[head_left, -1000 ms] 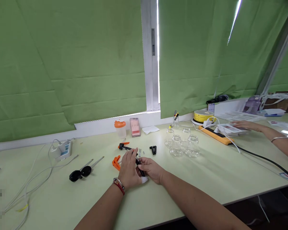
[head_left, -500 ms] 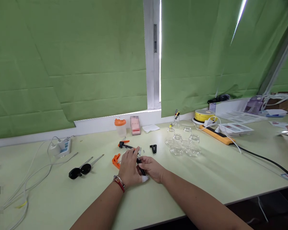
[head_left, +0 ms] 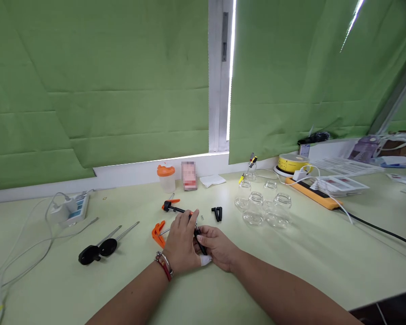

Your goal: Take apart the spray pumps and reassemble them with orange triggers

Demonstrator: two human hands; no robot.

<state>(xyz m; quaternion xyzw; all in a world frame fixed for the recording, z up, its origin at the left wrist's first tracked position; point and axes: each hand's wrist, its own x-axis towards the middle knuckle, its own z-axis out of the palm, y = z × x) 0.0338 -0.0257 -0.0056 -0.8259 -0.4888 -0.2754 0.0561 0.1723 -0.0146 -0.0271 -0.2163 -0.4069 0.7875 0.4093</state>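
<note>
My left hand (head_left: 182,239) is closed, fingers bent over a slim black piece (head_left: 200,245) with a short shiny metal section. Its thumb has a white wrap at the tip. My right hand (head_left: 219,247) pinches the same black piece from the right. What exactly the piece is, I cannot make out, since the fingers cover much of it. Just beyond the left fingers lies a black bar with a round end (head_left: 169,206), beside an orange part. An orange angled part with a metal rod (head_left: 158,234) rests left of that hand. Two short black bent pieces (head_left: 217,214) and a tiny spring (head_left: 202,217) lie beyond the hands.
Two black-knobbed metal rods (head_left: 108,246) lie left. Several clear glass jars (head_left: 253,212) stand right, near an orange power strip (head_left: 313,193). At the back are an orange-lidded cup (head_left: 166,178), a pink box (head_left: 189,176) and white tissue (head_left: 212,180). White cables (head_left: 30,259) cross the left side.
The camera view has shifted slightly. My hands keep their hold on the black piece in nearly the same place. A co-worker's hand at the far right has left the view.
</note>
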